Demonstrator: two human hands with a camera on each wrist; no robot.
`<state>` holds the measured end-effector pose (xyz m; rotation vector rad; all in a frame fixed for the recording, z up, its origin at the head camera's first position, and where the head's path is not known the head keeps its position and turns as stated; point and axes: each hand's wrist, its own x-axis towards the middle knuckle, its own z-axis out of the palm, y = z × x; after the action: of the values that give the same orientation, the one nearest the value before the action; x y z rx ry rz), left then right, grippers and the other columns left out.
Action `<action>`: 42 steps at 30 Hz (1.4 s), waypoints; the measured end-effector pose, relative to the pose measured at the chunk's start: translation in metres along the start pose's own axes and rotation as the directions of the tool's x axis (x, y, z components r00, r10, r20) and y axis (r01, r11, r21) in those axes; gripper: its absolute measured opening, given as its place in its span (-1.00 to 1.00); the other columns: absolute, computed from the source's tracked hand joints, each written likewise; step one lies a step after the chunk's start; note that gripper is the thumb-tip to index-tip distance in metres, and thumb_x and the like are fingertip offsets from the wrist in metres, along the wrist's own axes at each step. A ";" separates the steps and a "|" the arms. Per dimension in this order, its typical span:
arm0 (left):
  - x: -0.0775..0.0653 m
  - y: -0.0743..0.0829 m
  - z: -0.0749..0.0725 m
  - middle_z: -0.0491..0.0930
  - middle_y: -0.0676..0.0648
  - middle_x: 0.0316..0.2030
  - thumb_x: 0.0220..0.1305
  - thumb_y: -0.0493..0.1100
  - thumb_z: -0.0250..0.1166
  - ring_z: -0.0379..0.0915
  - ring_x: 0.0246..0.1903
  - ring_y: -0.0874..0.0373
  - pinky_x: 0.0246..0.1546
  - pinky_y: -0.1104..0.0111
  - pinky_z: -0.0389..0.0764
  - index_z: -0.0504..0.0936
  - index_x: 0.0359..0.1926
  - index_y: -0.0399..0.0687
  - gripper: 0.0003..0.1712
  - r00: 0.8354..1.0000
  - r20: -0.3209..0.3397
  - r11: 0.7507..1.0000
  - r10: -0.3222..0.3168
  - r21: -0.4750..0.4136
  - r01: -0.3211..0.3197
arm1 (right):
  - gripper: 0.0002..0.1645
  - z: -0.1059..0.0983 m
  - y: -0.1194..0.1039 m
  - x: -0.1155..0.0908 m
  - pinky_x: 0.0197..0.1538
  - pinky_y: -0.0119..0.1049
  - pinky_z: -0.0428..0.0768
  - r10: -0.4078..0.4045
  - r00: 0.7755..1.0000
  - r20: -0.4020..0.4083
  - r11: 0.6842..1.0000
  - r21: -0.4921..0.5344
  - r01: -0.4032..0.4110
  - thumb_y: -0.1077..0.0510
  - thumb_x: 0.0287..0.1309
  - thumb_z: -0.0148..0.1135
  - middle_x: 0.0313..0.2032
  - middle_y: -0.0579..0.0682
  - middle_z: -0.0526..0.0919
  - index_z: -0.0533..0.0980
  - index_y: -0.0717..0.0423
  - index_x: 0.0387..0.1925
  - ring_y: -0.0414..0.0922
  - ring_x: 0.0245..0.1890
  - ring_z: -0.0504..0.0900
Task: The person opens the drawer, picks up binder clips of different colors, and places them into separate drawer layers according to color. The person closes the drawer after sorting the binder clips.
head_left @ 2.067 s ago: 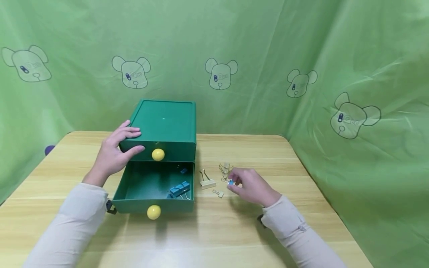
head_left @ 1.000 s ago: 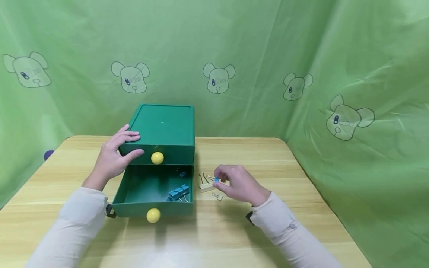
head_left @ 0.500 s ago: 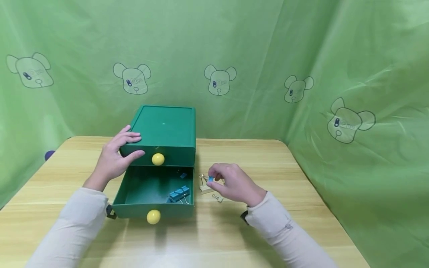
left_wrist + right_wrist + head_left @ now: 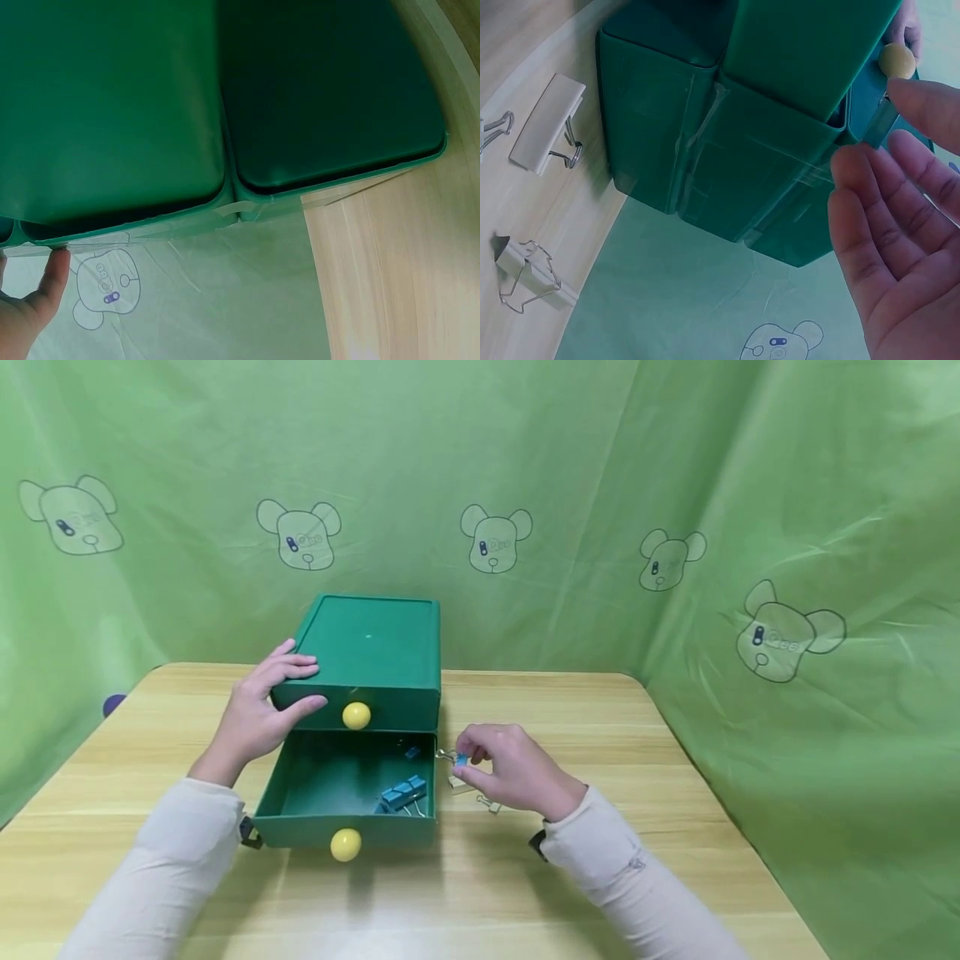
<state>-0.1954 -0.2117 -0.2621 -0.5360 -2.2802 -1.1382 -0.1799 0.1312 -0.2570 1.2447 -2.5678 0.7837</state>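
Observation:
My right hand (image 4: pixel 513 770) pinches a small blue binder clip (image 4: pixel 461 760) between thumb and fingertips, just right of the pulled-out lower drawer (image 4: pixel 300 832). The clip's wire handles point left toward the drawer's side wall. My left hand (image 4: pixel 253 714) rests on the upper left corner of the green drawer cabinet (image 4: pixel 367 647), fingers over the top edge and thumb along the front. Inside the drawer lie blue binder clips (image 4: pixel 402 793) at the right, with a smaller blue clip (image 4: pixel 412 752) farther back. The right wrist view shows the held clip partly covered by fingers.
Cream binder clips lie on the wooden table right of the drawer: a large one (image 4: pixel 549 124), another (image 4: pixel 536 277) with its handles spread, and a small one (image 4: pixel 489 804). Yellow knobs (image 4: pixel 345 844) project from the drawer fronts. A green curtain (image 4: pixel 570 460) hangs behind the table.
My right hand has carried the blue binder clip left, from above the cream clips toward the drawer's side. My left hand has stayed on the cabinet corner, and the drawer has not moved.

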 end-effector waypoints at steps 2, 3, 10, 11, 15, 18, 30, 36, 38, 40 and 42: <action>0.000 0.001 0.000 0.49 -0.24 0.18 0.13 -0.25 0.44 0.02 0.42 -0.03 0.32 -0.18 0.06 0.61 0.04 -0.25 -0.57 1.000 0.001 1.000 0.001 -0.006 -0.001 | -0.81 0.001 0.000 0.000 -0.20 -0.36 0.64 0.000 1.000 0.002 1.000 0.004 0.000 0.20 0.10 0.40 -0.35 -0.01 0.67 0.57 0.20 -0.28 -0.13 -0.34 0.63; 0.000 0.001 0.000 0.48 -0.25 0.18 0.13 -0.26 0.44 0.02 0.42 -0.05 0.32 -0.19 0.04 0.61 0.04 -0.26 -0.57 1.000 0.002 1.000 0.001 -0.012 -0.001 | -0.81 0.002 0.001 0.001 -0.20 -0.36 0.64 0.001 1.000 0.003 1.000 0.006 -0.001 0.20 0.11 0.40 -0.35 0.00 0.68 0.57 0.20 -0.28 -0.13 -0.34 0.63; -0.001 0.003 -0.002 0.49 -0.24 0.17 0.12 -0.28 0.44 0.03 0.42 -0.05 0.32 -0.20 0.05 0.62 0.03 -0.25 -0.58 1.000 -0.005 1.000 0.004 -0.014 -0.005 | -0.81 0.004 -0.002 0.006 -0.20 -0.35 0.64 -0.014 1.000 0.008 1.000 0.004 0.014 0.19 0.12 0.39 -0.34 0.00 0.68 0.57 0.19 -0.27 -0.12 -0.34 0.64; -0.001 0.002 -0.002 0.49 -0.23 0.16 0.12 -0.27 0.44 0.03 0.42 -0.04 0.32 -0.19 0.05 0.62 0.03 -0.25 -0.58 1.000 -0.006 1.000 0.005 -0.011 -0.005 | -0.81 0.005 -0.003 0.007 -0.19 -0.35 0.64 -0.019 1.000 0.011 1.000 0.006 0.019 0.19 0.12 0.39 -0.34 0.00 0.68 0.57 0.20 -0.27 -0.13 -0.34 0.63; -0.003 0.000 -0.004 0.49 -0.24 0.17 0.14 -0.24 0.43 0.02 0.42 -0.03 0.32 -0.19 0.05 0.61 0.03 -0.27 -0.57 1.000 -0.008 1.000 0.004 -0.002 -0.004 | -0.80 0.006 -0.009 0.013 -0.19 -0.34 0.64 -0.019 0.999 0.028 1.000 0.024 0.018 0.19 0.12 0.39 -0.33 0.01 0.68 0.57 0.20 -0.26 -0.14 -0.34 0.63; -0.004 0.001 -0.005 0.49 -0.24 0.17 0.14 -0.24 0.44 0.02 0.42 -0.04 0.32 -0.19 0.04 0.61 0.03 -0.26 -0.57 1.000 -0.008 1.000 -0.003 -0.003 0.003 | -0.78 0.008 -0.014 0.017 -0.19 -0.38 0.63 -0.006 0.999 0.040 1.000 0.026 0.005 0.18 0.13 0.40 -0.32 0.00 0.68 0.58 0.19 -0.23 -0.14 -0.33 0.63; -0.003 0.000 -0.004 0.47 -0.25 0.18 0.16 -0.20 0.42 -0.01 0.43 -0.04 0.32 -0.19 0.04 0.59 0.05 -0.28 -0.56 1.000 0.012 1.000 -0.002 -0.004 0.002 | -0.78 0.016 -0.021 0.027 -0.20 -0.32 0.65 -0.017 0.999 0.052 0.999 0.043 0.015 0.17 0.13 0.39 -0.30 0.05 0.69 0.57 0.21 -0.24 -0.18 -0.34 0.61; 0.000 0.004 -0.004 0.45 -0.24 0.21 0.15 -0.25 0.42 -0.04 0.43 -0.08 0.33 -0.19 0.03 0.59 0.05 -0.27 -0.57 0.999 0.038 1.000 0.003 -0.003 -0.003 | -0.79 0.017 -0.021 0.029 -0.20 -0.45 0.60 -0.024 0.999 0.045 1.000 0.017 0.023 0.15 0.12 0.40 -0.31 -0.02 0.68 0.58 0.17 -0.25 -0.18 -0.34 0.62; 0.001 0.004 -0.004 0.42 -0.24 0.24 0.16 -0.26 0.41 -0.05 0.44 -0.10 0.33 -0.19 0.01 0.58 0.06 -0.26 -0.57 0.999 0.049 1.000 0.015 0.006 -0.016 | -0.79 0.018 -0.020 0.029 -0.21 -0.45 0.61 -0.025 0.999 0.036 1.000 0.017 0.024 0.16 0.11 0.41 -0.32 -0.03 0.68 0.58 0.18 -0.27 -0.17 -0.34 0.63; 0.001 0.005 -0.004 0.36 -0.25 0.28 0.18 -0.25 0.39 -0.07 0.44 -0.14 0.33 -0.20 -0.01 0.56 0.09 -0.25 -0.55 0.998 0.066 1.000 0.021 0.020 -0.022 | -0.79 0.020 -0.019 0.029 -0.21 -0.45 0.61 -0.024 0.999 0.030 1.000 0.020 0.023 0.16 0.10 0.42 -0.32 -0.03 0.68 0.58 0.17 -0.27 -0.17 -0.35 0.63; -0.001 0.005 -0.004 0.26 -0.24 0.36 0.21 -0.23 0.38 -0.09 0.43 -0.18 0.31 -0.24 -0.02 0.49 0.17 -0.24 -0.48 0.996 0.090 1.000 0.005 0.031 -0.008 | -0.78 0.021 -0.019 0.029 -0.23 -0.45 0.61 -0.024 0.999 0.028 0.999 0.027 0.023 0.16 0.10 0.42 -0.31 -0.01 0.68 0.58 0.18 -0.27 -0.18 -0.36 0.61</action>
<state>-0.1908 -0.2127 -0.2577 -0.5931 -2.3671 -1.0943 -0.1826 0.0908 -0.2571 1.3011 -2.5680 0.8039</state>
